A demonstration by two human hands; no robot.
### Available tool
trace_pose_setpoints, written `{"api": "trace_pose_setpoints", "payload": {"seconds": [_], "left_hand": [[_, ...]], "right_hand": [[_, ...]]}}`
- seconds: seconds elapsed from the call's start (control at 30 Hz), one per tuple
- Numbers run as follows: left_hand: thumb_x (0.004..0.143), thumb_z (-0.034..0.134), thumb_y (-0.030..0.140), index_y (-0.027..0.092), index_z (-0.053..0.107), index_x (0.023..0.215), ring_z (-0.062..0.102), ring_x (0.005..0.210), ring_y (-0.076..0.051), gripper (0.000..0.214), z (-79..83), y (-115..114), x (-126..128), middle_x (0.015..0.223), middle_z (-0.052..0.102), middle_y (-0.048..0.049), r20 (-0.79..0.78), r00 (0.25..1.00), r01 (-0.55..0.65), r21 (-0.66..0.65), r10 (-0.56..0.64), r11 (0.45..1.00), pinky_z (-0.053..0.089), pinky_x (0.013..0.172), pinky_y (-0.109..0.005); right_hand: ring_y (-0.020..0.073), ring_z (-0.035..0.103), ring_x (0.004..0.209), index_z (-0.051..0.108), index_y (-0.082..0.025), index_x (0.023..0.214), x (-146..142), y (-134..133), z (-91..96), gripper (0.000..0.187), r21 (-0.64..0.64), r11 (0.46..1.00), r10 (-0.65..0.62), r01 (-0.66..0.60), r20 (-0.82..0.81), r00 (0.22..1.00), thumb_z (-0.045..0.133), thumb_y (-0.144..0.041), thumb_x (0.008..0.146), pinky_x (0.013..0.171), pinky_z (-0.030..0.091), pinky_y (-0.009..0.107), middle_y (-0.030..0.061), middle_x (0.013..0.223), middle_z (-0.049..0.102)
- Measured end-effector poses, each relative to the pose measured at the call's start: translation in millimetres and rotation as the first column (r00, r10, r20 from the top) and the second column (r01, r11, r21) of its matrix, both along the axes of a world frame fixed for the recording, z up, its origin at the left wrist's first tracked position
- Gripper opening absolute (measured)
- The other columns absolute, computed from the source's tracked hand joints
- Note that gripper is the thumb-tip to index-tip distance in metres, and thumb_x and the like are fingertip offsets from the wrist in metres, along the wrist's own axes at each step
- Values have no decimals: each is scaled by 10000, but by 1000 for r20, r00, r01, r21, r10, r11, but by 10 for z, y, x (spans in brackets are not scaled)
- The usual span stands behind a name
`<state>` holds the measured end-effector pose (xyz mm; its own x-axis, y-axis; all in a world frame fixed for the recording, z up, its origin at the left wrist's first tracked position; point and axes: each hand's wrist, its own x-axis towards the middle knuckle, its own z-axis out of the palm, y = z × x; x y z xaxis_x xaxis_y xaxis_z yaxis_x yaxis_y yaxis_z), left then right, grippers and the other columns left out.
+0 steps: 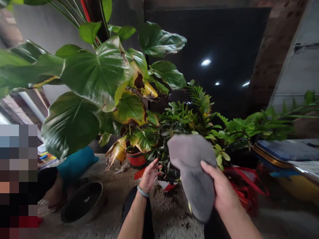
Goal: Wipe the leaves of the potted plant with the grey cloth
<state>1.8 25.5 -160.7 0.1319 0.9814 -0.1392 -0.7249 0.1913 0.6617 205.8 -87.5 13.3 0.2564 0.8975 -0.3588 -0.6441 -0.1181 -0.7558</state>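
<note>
My right hand grips a grey, soft, fuzzy cloth, its thumb lying on the near face. The cloth has a wide top and a narrower lower end, and it hangs in front of the small-leaved potted plants. Empty, with fingers spread, my left hand is raised to the left of the cloth and wears a pale bangle on its wrist. Beyond it stands a red pot. Above spreads a large-leaved plant, some of its leaves yellow and brown at the edges.
On the floor at left lies a round metal basin. A person in teal clothing is beside it, partly blurred out. To the right are a red bag and a blue-topped box. A dark glossy panel stands behind the plants.
</note>
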Motion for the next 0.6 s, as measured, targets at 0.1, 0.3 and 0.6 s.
{"api": "trace_pose_setpoints", "payload": {"seconds": [0.1,0.3,0.6], "left_hand": [[752,706,289,170,761,991,657,890,-230,272,-5,15,6,1077,723,-109,19,1000,14,-21,-13,1000,489,717,-327],[843,628,440,153,752,1028,654,878,-241,363,39,16,-51,956,733,-116,43,998,53,-53,-51,997,478,730,-333],[881,546,531,139,761,1014,679,997,-303,467,69,-13,-77,1000,774,-136,100,979,177,24,-179,984,475,893,-403]], "right_hand": [[290,734,682,714,-196,775,-121,403,236,407,219,971,-94,99,-34,995,854,-268,400,710,590,422,43,684,776],[271,703,608,707,-203,725,-386,208,-388,375,-54,993,112,-108,91,990,847,-342,406,618,557,384,47,667,769],[293,704,848,742,-201,862,-530,373,-17,393,263,948,86,-179,330,940,830,-336,503,770,536,380,64,861,788]]}}
